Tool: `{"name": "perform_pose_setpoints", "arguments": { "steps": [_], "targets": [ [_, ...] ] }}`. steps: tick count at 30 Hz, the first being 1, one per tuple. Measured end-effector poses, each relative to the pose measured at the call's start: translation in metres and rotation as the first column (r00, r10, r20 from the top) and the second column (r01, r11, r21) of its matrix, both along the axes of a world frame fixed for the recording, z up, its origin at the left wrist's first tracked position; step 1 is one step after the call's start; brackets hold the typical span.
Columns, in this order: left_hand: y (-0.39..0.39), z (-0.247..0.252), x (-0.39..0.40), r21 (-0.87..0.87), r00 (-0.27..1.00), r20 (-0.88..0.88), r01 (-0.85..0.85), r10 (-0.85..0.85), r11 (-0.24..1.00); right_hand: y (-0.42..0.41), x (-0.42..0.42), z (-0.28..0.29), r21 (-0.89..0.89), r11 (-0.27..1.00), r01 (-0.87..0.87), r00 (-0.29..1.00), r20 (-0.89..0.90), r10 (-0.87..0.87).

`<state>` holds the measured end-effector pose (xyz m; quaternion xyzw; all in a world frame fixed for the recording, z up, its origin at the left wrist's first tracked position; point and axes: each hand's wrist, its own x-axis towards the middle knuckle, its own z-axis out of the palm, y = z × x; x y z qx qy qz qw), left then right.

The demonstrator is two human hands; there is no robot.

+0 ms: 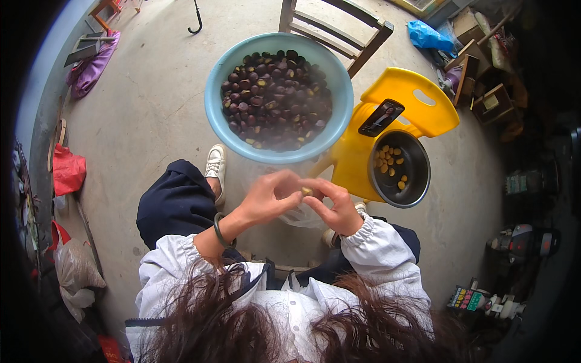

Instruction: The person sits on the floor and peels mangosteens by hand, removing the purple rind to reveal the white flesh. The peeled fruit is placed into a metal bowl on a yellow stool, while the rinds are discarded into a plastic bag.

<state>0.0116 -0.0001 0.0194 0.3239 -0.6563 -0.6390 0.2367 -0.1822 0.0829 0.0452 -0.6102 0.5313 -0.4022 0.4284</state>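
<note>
Between the fingertips of both my hands is a chestnut (307, 191), its yellow flesh partly showing. My left hand (268, 195), with a dark bangle at the wrist, grips it from the left. From the other side, the thumb and fingers of my right hand (335, 204) pinch it. Beyond my hands a light blue plastic basin (213, 113) holds a heap of dark brown chestnuts (277, 97), some cut to show yellow. To the right, a metal bowl (411, 181) contains several peeled chestnuts (388, 159). A translucent plastic bag (304, 218) hangs below my hands, partly hidden.
The bowl stands on a yellow plastic chair (349, 168), with a smartphone (381, 118) leaning near its backrest. Behind the basin is a wooden chair (372, 47). Boxes (494, 104) and a blue bag (429, 35) lie at the right; a red bag (68, 170) is at the left.
</note>
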Motion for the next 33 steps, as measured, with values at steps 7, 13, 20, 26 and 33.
{"name": "perform_pose_setpoints", "arguments": {
  "steps": [7, 13, 20, 26, 33],
  "targets": [
    [0.003, -0.017, -0.002, 0.176, 0.993, -0.118, 0.033, -0.012, 0.984, 0.001, 0.008, 0.005, -0.131, 0.991, -0.002, 0.983, -0.182, -0.022],
    [0.002, -0.024, -0.002, 0.182, 0.989, -0.124, 0.105, -0.083, 0.978, 0.001, 0.012, 0.002, -0.245, 0.969, -0.032, 0.96, -0.278, -0.038],
    [0.002, -0.001, -0.003, 0.322, 0.99, -0.098, 0.126, -0.1, 0.938, 0.007, 0.021, -0.004, -0.278, 0.96, 0.029, 0.961, -0.256, -0.103],
    [0.007, -0.013, -0.004, 0.267, 0.985, -0.172, 0.068, -0.022, 0.961, 0.01, 0.026, 0.0, -0.212, 0.976, 0.043, 0.981, -0.176, -0.082],
    [-0.001, 0.01, 0.0, 0.442, 0.989, -0.15, 0.073, -0.007, 0.894, 0.006, 0.008, -0.003, 0.217, 0.974, -0.071, 0.9, 0.435, -0.032]
  ]
}}
